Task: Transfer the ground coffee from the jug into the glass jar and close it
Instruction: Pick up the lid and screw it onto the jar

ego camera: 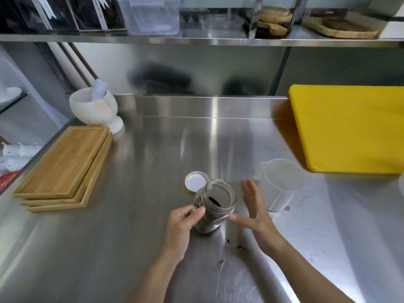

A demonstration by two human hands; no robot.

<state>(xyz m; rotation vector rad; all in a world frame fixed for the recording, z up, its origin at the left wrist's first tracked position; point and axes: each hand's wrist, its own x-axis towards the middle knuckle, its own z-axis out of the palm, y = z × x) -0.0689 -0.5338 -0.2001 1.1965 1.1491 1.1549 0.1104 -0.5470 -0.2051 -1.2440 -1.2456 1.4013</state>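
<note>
Since the plastic jug stands upright and looks empty at about three o'clock of the glass jar, the pouring seems done, and what is left is probably settling the grounds and closing up. Going from the left, the stacked wooden boards lie well off at nine o'clock, out of the work. The left hand comes next, its grip closed on the jar's side from eight o'clock, thumb and fingertips pinching the glass, likely to steady it on the worktop. The jar leans a little, mouth uncovered, with dark ground coffee visible inside. The lid rests inner face up at eleven o'clock, just beside the jar, within easy reach for closing. The right hand is flat and open at three o'clock, holding nothing, fingers blurred, thumb near the glass, perhaps tapping it. Spilled grounds speckle the worktop at five o'clock.
</note>
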